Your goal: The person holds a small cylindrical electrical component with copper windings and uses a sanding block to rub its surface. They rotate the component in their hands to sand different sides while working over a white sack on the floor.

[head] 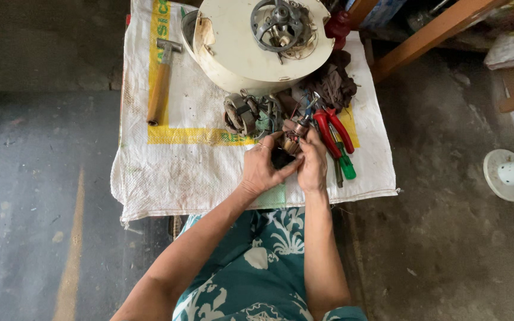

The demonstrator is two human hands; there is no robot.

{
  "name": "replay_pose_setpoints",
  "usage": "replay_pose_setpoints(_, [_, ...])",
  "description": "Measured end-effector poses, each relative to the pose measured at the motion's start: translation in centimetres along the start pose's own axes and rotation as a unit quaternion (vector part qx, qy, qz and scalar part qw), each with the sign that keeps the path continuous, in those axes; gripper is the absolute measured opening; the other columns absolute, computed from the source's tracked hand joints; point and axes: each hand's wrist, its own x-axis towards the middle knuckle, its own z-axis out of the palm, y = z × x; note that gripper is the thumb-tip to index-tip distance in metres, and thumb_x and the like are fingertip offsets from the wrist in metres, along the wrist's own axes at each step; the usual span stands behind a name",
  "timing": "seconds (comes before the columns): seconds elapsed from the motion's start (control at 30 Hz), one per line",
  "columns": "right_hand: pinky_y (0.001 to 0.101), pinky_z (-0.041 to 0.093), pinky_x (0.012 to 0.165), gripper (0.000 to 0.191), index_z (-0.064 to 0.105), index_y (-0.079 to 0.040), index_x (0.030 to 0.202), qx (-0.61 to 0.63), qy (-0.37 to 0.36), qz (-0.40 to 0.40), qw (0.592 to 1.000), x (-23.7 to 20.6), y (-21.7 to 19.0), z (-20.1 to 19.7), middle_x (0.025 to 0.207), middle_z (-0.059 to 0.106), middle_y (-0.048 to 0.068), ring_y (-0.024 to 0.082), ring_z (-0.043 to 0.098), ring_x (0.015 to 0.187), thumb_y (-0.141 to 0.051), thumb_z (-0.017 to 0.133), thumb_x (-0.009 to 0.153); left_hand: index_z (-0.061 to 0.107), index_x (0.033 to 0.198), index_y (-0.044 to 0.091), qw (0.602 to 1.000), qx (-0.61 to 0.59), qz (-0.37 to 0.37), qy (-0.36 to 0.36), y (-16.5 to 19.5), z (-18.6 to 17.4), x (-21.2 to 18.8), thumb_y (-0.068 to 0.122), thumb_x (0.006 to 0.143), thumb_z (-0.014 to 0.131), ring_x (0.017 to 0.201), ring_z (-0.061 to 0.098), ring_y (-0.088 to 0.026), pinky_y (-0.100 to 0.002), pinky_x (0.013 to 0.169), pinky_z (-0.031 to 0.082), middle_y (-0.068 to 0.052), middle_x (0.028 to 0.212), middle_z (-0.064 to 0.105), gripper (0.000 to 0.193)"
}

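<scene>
both hands meet over the near half of the table (150, 190), which is covered by a white woven sack with yellow bands. the left hand (263, 169) and the right hand (312, 163) together hold a small motor armature (294, 135), a copper-brown rotor with a short shaft; it sits above the sack, just in front of the person's lap, near the middle of the near edge. the fingers (272, 139) of the left hand curl closed around its lower, darker part, a ring showing on one of them. the right hand's fingers pinch its side, closed on it too. exactly how the fingertips seat on it is hidden by the hands themselves.

just beyond the hands lies a motor stator (239, 113) with windings and loose wires, and behind that, at the far edge, a round cream appliance housing (233, 41) lies with its metal bracket and shaft upward. a dark rag (331, 83) lies beside it. red-handled pliers (331, 128) and a green-handled screwdriver (344, 163) lie just right of the right hand. a wooden-handled hammer (160, 80) lies well apart, toward the left edge.

the step in hand looks like checking or turning the armature between both hands. any further handling seems to call for a steady two-handed hold, keeping the fine wires from snagging.
</scene>
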Motion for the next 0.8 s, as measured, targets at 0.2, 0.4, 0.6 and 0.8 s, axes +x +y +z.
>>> replay_pose_setpoints(0.2, [0.0369, 0.037, 0.120, 0.053, 0.053, 0.006, 0.144, -0.053, -0.013, -0.059, 0.997, -0.3, -1.1, 1.1, 0.142, 0.058, 0.017, 0.024, 0.054, 0.134, -0.024, 0.041, 0.102, 0.054, 0.131, -0.002, 0.998, -0.068, -0.015, -0.003, -0.1, -0.4, 0.3, 0.040, 0.081, 0.085, 0.093, 0.075, -0.036, -0.041, 0.081, 0.060, -0.022, 0.104, 0.074, 0.072])
replay_pose_setpoints(0.4, [0.0431, 0.043, 0.115, 0.054, 0.050, 0.011, 0.142, 0.160, 0.024, -0.027, 0.986, 0.3, 0.3, -1.0, 0.138, 0.061, 0.021, 0.027, 0.059, 0.128, -0.024, 0.042, 0.102, 0.055, 0.131, -0.001, 0.968, -0.226, -0.106, -0.025, -0.5, -0.5, 0.1, 0.018, 0.082, 0.085, 0.095, 0.075, -0.023, -0.033, 0.085, 0.061, -0.016, 0.106, 0.076, 0.060])
replay_pose_setpoints(0.6, [0.0408, 0.061, 0.086, 0.036, 0.061, 0.008, 0.128, 0.020, 0.210, 0.007, 0.978, 1.0, 2.8, -3.9, 0.111, 0.074, 0.019, 0.026, 0.073, 0.095, -0.006, 0.048, 0.098, 0.057, 0.127, -0.003, 0.935, -0.309, -0.168, -0.035, -1.0, -0.9, 0.2, 0.007, 0.079, 0.088, 0.101, 0.071, -0.016, -0.032, 0.090, 0.059, -0.014, 0.110, 0.075, 0.058])
replay_pose_setpoints(0.8, [0.0334, 0.058, 0.073, 0.030, 0.069, -0.006, 0.122, -0.216, 0.202, 0.007, 0.955, 0.8, 5.8, -3.5, 0.109, 0.075, 0.009, 0.018, 0.070, 0.086, 0.004, 0.058, 0.096, 0.057, 0.127, -0.004, 0.924, -0.324, -0.203, -0.026, -0.8, -1.0, 0.2, 0.007, 0.080, 0.087, 0.102, 0.071, -0.016, -0.031, 0.092, 0.059, -0.014, 0.112, 0.075, 0.057])
